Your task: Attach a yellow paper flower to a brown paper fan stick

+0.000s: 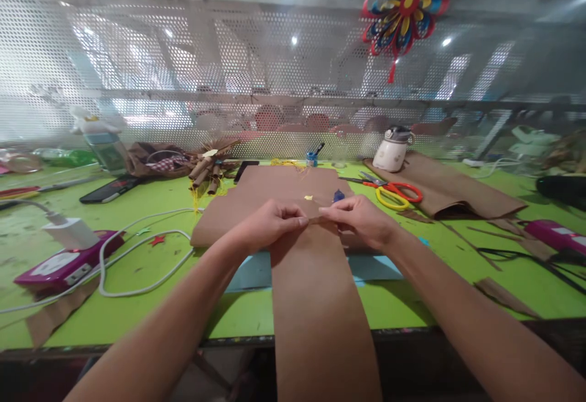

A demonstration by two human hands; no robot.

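Note:
A long strip of brown kraft paper [320,304] runs from between my hands down over the table's front edge. My left hand [281,224] pinches the left corner of its far end, thumb on top. At the right corner my right hand [359,216] pinches the same end, which looks narrowly folded or rolled over. Under my hands lies a larger sheet of brown paper [284,182], with light blue paper [249,272] below it. A small yellow scrap [308,197] and a dark blue object [338,196] rest just beyond my fingers.
Scissors with red and yellow handles [398,194] lie right of the sheet, before a white bottle [391,149]. Rolled paper tubes [206,170] sit at the back left. A white cable [103,268] loops near a purple power strip [68,262]. Paper scraps [506,297] lie on the right.

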